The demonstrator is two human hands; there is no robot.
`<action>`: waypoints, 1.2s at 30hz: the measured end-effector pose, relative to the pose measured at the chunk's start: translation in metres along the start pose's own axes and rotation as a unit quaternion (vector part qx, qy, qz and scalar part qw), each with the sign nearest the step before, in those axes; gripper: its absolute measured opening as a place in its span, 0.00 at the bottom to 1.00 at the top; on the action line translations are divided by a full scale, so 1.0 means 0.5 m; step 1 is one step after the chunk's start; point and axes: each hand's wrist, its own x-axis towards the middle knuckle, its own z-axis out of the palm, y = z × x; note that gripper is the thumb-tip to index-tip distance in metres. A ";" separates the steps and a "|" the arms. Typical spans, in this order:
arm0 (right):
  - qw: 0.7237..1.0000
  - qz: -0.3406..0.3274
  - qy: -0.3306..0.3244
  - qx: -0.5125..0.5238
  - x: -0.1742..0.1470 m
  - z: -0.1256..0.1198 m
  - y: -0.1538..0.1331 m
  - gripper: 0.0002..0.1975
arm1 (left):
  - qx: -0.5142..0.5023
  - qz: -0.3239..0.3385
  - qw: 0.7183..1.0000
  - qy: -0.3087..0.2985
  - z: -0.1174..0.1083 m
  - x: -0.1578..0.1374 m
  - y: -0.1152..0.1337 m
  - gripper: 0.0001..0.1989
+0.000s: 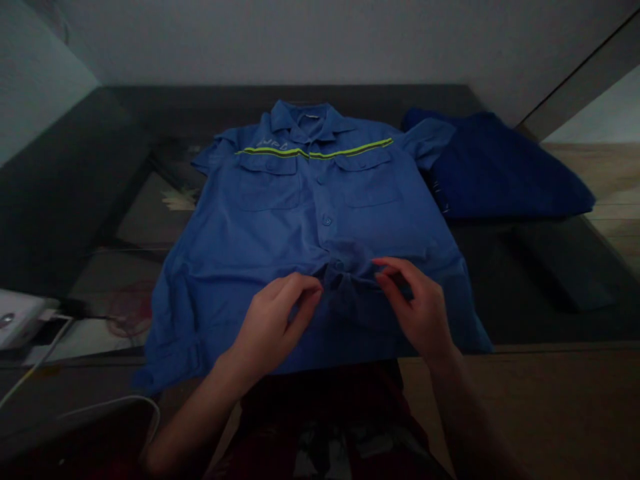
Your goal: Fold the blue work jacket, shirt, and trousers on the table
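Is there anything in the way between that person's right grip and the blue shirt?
Nothing visible is. The right grip is over the blue shirt's lower front, beside a button, with no object between. The darker blue cloth lies off by a sleeve, clear of that hand.

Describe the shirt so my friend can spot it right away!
Find the dark table. Across its middle, with a left hand and a right hand at its near part, lies the blue shirt, spread out with its collar at the far end. Unlike the darker blue cloth on the right, it shows a bright yellow stripe across its chest.
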 end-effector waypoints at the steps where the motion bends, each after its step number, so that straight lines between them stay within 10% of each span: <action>1: 1.000 0.002 0.017 -0.014 -0.011 -0.016 0.003 0.11 | 0.014 -0.004 1.000 0.006 -0.013 -0.015 -0.003 0.08; 11: 0.982 0.008 0.046 -0.182 -0.153 -0.170 0.093 0.17 | 0.194 -0.074 0.978 0.023 -0.144 -0.214 -0.121 0.08; 22: 0.983 0.030 -0.025 -0.181 -0.176 -0.165 0.161 0.25 | 0.225 -0.082 0.970 -0.044 -0.134 -0.300 -0.179 0.23; 28: 0.986 0.118 0.053 -0.105 -0.162 -0.159 0.152 0.24 | 0.136 -0.126 0.981 -0.053 -0.173 -0.295 -0.170 0.22; 36: 0.975 0.192 0.105 -0.048 -0.147 -0.224 0.141 0.29 | 0.130 -0.174 0.960 0.178 -0.224 -0.283 -0.166 0.09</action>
